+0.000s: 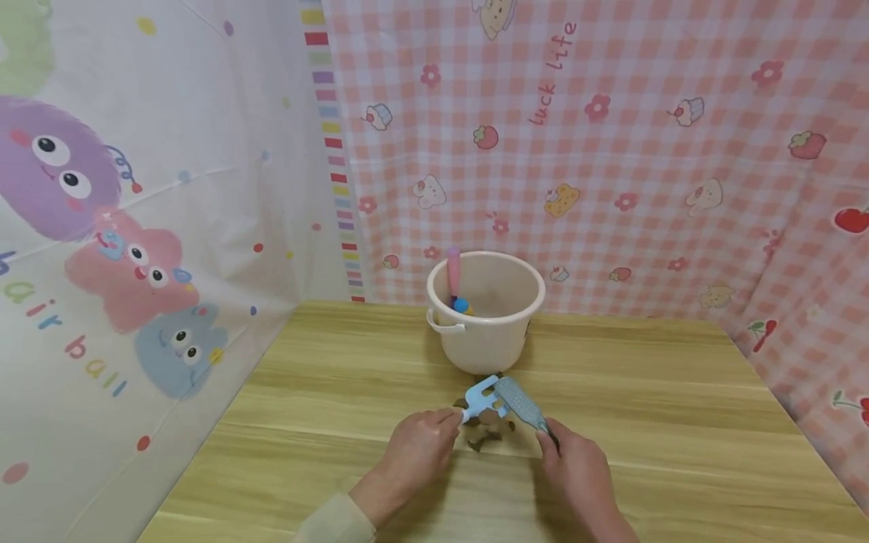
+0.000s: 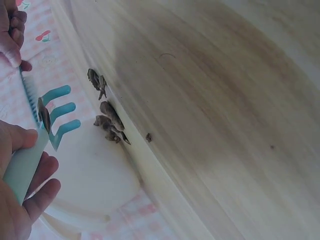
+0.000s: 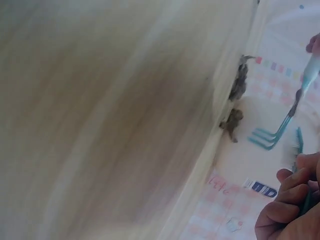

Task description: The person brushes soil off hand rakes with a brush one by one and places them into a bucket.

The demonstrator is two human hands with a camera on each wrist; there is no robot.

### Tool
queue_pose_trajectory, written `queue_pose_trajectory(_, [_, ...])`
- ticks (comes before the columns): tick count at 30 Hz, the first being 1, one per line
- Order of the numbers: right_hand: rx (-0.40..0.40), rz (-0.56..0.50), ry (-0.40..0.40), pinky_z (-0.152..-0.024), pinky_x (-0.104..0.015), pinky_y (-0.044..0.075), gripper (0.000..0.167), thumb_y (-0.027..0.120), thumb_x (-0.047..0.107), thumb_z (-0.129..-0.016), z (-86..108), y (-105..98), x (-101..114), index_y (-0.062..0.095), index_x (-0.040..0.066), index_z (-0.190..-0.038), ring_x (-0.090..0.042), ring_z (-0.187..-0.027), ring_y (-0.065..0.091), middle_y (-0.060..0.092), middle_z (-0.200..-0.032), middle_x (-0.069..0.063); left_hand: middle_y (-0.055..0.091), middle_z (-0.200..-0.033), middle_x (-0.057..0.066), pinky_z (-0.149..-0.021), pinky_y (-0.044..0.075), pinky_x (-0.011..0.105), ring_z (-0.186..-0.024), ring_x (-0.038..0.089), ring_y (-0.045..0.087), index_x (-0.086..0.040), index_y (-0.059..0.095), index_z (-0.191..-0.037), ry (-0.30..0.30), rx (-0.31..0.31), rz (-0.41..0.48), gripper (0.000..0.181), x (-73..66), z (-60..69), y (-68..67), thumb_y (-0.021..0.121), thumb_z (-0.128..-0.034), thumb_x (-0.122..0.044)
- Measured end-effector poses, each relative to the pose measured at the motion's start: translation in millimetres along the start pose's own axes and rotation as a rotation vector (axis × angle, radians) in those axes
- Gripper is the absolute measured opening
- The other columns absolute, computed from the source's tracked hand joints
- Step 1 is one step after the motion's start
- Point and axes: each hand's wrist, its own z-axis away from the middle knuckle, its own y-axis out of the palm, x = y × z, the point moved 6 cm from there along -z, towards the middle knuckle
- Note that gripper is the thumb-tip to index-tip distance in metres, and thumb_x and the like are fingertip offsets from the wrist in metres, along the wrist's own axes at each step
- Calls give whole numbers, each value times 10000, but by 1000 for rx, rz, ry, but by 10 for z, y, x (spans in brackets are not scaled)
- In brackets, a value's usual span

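Toward the near side of the bucket (image 1: 485,343), we see both hands at work over the wood-grained table (image 1: 319,407). The left hand (image 1: 419,451), below a pale sleeve (image 1: 339,520), has its thumb and fingers closed about the pale handle of a light blue rake (image 1: 473,400), whose three prongs point away from the grip. We notice a brown scrap (image 2: 44,115) lodged at the rake's neck. The right hand (image 1: 577,464) is curled round the handle of a blue-grey brush (image 1: 519,402), its bristly head angled toward the rake. The two tools sit close together; we cannot be sure whether the bristles actually touch the prongs. Beneath and around them lie crumpled brown pieces (image 2: 111,114) on the table. Inside the bucket we make out a pink handle (image 1: 453,273) leaning on the rim and a round blue end (image 1: 462,305). Behind everything hangs a pink checked cloth (image 1: 523,173), with a white cartoon-printed cloth (image 1: 224,226) on the left.
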Motion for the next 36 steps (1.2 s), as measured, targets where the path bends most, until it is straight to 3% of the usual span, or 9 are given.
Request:
queue_pose_trajectory(6, [46,4,-91,-525,-390,476,158,716,137,-902,37,36,180,727,71,-1045,-141,-599,547,659,-738,15,715,-912,14,-653,552,280,-766,134,689,-59,703,-1019,-36,12,37,282,12,-28,10,800,-755,-69])
queue_pose_trajectory(10, [60,55,-56,-498,-433,464,162,710,132,-904,54,63,193,719,72,-1055,-226,-602,603,679,-766,-39,726,-955,38,-675,564,286,-796,151,699,-45,710,-1040,-56,7,63,296,29,-29,3,800,-758,-55])
queue_pose_trajectory(19, [50,58,-6,-548,-496,505,240,689,142,-918,50,66,136,718,9,-1116,-342,-704,679,725,-881,-154,719,-949,35,-646,559,283,-776,153,694,-34,699,-1029,-16,-11,32,292,-2,-17,13,794,-753,-45])
queue_pose_trajectory(36, [47,52,36,-586,-516,511,233,680,154,-929,41,84,60,715,35,-1126,-351,-733,685,724,-850,-103,724,-950,44,-664,563,277,-793,146,698,-42,705,-1023,-9,-33,31,304,-14,-33,3,807,-736,-41])
